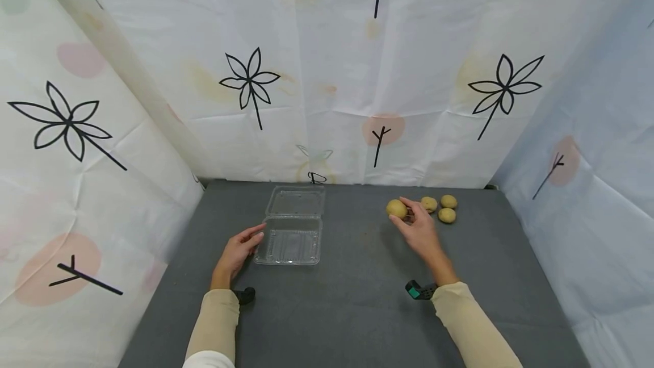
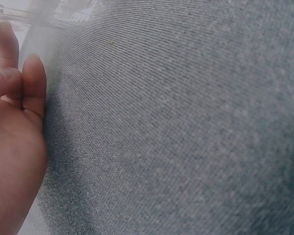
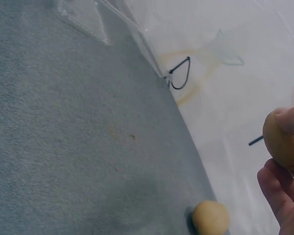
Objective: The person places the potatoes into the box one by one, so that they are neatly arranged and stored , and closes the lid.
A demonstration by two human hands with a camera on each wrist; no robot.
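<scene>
"Where can I pass?"
"I see room across the table (image 1: pixel 352 288), between box (image 1: pixel 293 243) and right hand (image 1: pixel 420 233). Three potatoes (image 1: pixel 447 216) block far right; the curtain (image 1: pixel 337 152) bounds the far side."

Yellowish potatoes (image 1: pixel 395 209), grey tabletop (image 1: pixel 352 300), white curtain (image 1: pixel 332 61) with black flower outlines (image 1: pixel 248 79)

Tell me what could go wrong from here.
The right grip holds a rounded potato by thumb and fingertips, so it could slip out and roll.
Three loose potatoes sit close to that grip; a brush might set one rolling.
The box looks thin and light, so it may shift if bumped, though the left grip is at its edge.
</scene>
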